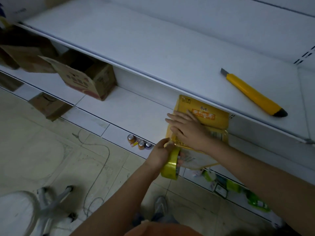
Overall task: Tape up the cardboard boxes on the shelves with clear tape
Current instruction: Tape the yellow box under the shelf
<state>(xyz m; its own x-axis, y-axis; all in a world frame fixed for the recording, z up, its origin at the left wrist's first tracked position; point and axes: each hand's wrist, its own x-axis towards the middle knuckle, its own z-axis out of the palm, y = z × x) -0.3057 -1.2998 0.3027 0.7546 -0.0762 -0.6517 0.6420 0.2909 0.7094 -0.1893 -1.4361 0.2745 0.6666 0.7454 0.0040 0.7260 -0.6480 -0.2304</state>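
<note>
A yellow cardboard box (213,116) with red print sits on the lower shelf, partly under the upper shelf's front edge. My right hand (187,130) lies flat on its top with straight fingers, pressing it. My left hand (160,153) grips a roll of clear yellowish tape (170,167) at the box's near left corner, and a strip of tape runs from the roll up onto the box. A yellow utility knife (252,94) lies on the upper shelf (153,40), blade out, to the right of and above the box.
Open brown cardboard boxes (88,77) stand on the lower shelf at the left, another one (49,106) on the shelf below. Small cans (139,142) sit at the lower shelf edge. Green packets (238,188) lie on the bottom shelf. A chair base (51,201) and cables are on the tiled floor.
</note>
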